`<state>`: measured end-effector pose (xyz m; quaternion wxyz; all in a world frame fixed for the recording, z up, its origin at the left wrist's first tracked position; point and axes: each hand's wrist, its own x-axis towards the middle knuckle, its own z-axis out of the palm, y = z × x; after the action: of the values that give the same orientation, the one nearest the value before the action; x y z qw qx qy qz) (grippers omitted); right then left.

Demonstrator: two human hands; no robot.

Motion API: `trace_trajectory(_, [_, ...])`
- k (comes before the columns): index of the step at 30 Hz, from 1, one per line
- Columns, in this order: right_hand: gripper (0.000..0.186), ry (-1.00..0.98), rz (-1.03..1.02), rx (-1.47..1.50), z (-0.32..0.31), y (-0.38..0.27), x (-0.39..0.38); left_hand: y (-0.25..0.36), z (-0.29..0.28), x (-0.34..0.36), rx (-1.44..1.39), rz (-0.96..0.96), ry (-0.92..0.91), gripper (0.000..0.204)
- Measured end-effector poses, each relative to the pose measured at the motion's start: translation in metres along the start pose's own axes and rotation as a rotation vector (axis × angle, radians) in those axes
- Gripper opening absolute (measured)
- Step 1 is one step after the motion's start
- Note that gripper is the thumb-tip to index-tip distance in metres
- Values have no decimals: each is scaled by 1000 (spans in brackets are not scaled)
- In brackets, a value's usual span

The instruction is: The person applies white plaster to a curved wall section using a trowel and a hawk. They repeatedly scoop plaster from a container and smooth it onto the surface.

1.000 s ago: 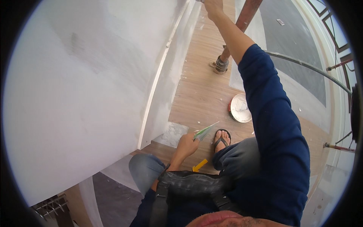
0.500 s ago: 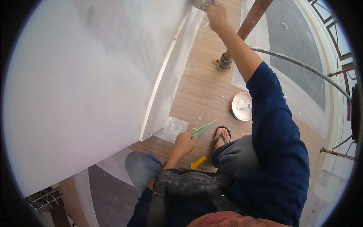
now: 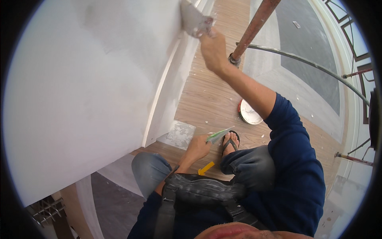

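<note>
While the right hand (image 3: 214, 51) grips a wide scraper (image 3: 193, 20) up at the edge of the white panel (image 3: 95, 95), the left hand (image 3: 197, 147) is clamped on a green-and-grey spatula (image 3: 219, 136) lower down, tip beside the sandaled foot (image 3: 230, 144) in view. Hands well apart, fingers of each wrapped round its tool. Scraper blade overlaps the panel edge; can't tell if it touches. Tub of white paste (image 3: 240, 113) sits on wood-look floor (image 3: 213, 93), partly hidden by right forearm (image 3: 254, 88). Reddish pole (image 3: 256, 27) slants past the right hand. Rough whitish patch (image 3: 178, 134) on floor near left hand.
</note>
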<state>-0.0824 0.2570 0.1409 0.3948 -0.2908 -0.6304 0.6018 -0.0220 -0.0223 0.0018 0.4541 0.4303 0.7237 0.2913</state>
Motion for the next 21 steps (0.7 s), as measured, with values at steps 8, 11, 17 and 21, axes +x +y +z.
trace_trajectory(8, [28,-27,-317,-162,-21,-21,-67,2,7,15,13,77,0,37])
trace_trajectory(11, [21,151,-241,-44,-60,-9,-14,11,5,19,-2,62,-9,38])
trace_trajectory(17, [23,279,-237,135,-84,9,99,12,-2,15,10,16,-19,39])
trace_trajectory(21, [31,219,-77,-248,-76,-11,129,9,-13,8,-10,-6,50,39])
